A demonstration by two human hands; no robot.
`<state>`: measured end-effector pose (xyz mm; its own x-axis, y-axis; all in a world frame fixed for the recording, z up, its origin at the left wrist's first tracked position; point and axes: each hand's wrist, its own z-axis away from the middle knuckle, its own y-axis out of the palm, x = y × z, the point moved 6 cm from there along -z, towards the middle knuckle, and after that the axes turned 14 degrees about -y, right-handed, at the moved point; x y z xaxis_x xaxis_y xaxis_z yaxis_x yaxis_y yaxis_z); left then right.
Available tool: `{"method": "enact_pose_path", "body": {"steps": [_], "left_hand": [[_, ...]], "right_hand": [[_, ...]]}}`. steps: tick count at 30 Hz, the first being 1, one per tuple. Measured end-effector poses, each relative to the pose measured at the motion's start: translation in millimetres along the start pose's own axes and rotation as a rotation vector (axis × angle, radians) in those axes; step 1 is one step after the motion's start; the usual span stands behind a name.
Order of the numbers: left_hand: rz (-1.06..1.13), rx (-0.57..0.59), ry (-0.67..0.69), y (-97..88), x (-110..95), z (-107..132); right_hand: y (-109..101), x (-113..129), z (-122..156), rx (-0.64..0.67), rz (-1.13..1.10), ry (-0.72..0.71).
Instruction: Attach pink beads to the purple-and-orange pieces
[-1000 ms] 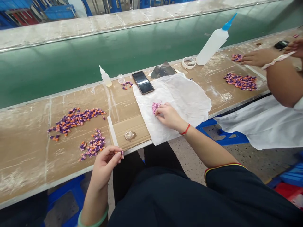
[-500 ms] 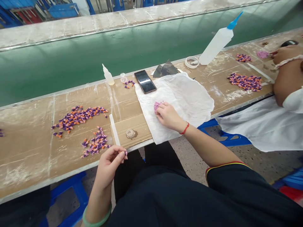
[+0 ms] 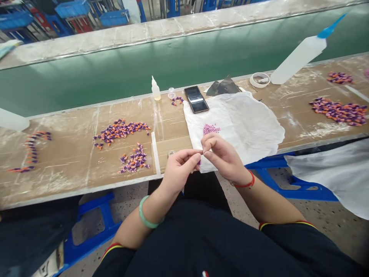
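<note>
My left hand (image 3: 178, 169) pinches a small purple piece (image 3: 199, 162), mostly hidden by the fingers. My right hand (image 3: 223, 157) meets it fingertip to fingertip, thumb and forefinger pressed together; whatever sits between them is too tiny to make out. Just beyond the right hand, a little heap of pink beads (image 3: 211, 129) lies on a white cloth (image 3: 245, 115). To the left are a larger pile of purple-and-orange pieces (image 3: 122, 130) and a smaller pile (image 3: 135, 159). A small round clear dish (image 3: 170, 153) is partly covered by my left hand.
A phone (image 3: 196, 100) lies on the cloth's edge, near a small dropper bottle (image 3: 155, 89) and a tape roll (image 3: 260, 80). A big white bottle (image 3: 300, 59) leans at the back right. More pieces (image 3: 338, 110) lie right; a curved row of pieces (image 3: 32, 148) lies left.
My right hand has left the bead heap and come back to my left hand, which has risen rightward with its piece. The view has swung left, and the bead heap looks more spread.
</note>
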<state>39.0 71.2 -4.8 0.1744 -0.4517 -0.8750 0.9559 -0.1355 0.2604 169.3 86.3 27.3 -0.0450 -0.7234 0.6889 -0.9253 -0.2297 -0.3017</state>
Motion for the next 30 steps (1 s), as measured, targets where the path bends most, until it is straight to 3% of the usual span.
{"method": "enact_pose_path", "body": {"steps": [6, 13, 18, 22, 26, 30], "left_hand": [[0.005, -0.039, 0.052, -2.1, 1, 8], [-0.099, -0.055, 0.231, -2.9, -12, 19], [-0.108, -0.083, 0.252, -4.1, -10, 22], [-0.276, -0.177, 0.347, -6.5, -17, 31], [-0.658, -0.318, 0.617, -6.2, -37, 49], [-0.893, -0.318, 0.763, -3.3, -52, 58]], "right_hand": [[3, 27, -6, 0.004, 0.325, -0.228], [8, 37, -6, -0.011, 0.389, -0.438], [10, 38, -2, -0.018, 0.465, -0.554], [9, 37, -3, -0.013, 0.372, -0.465], [12, 32, -9, 0.048, 0.173, -0.258], [13, 34, -15, 0.085, 0.145, -0.148]]}}
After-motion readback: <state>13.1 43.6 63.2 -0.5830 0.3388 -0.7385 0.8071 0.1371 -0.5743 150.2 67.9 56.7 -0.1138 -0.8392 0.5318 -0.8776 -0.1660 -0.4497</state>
